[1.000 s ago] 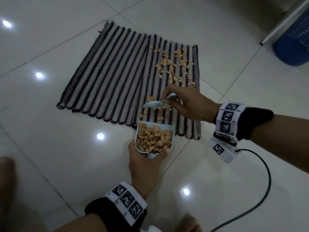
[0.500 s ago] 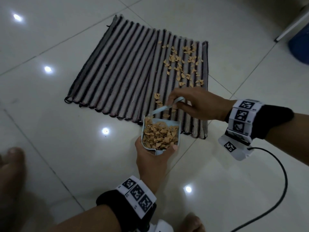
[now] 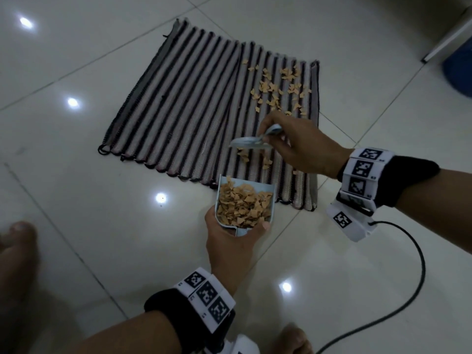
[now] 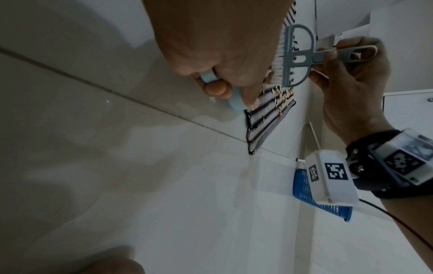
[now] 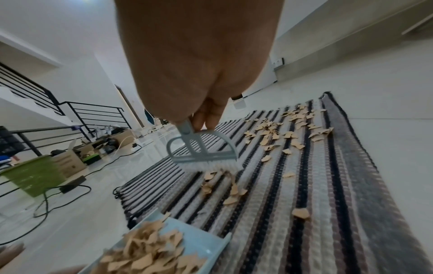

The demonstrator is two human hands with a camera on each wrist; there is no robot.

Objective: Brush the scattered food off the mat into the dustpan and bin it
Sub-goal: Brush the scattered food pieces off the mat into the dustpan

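A striped mat (image 3: 184,108) lies on the tiled floor, with tan food scraps (image 3: 278,90) scattered over its right part and a few more (image 3: 244,155) near its front edge. My left hand (image 3: 229,241) grips the handle of a light blue dustpan (image 3: 245,205) heaped with scraps, its mouth at the mat's front edge. My right hand (image 3: 293,146) pinches the handle of a small grey-blue brush (image 3: 251,143) (image 5: 201,153). In the right wrist view the brush bristles (image 5: 206,166) touch the mat just behind a few scraps (image 5: 230,189).
A blue mesh bin (image 3: 459,67) (image 4: 306,189) stands at the far right beside a white frame. A black cable (image 3: 398,290) trails from my right wrist across the floor. Bare feet (image 3: 18,251) are at the lower left and bottom. Boxes and a green crate (image 5: 35,176) sit far left.
The brush has lifted back from the dustpan's mouth to farther up the mat, behind a few scraps. The dustpan has stayed at the mat's front edge.
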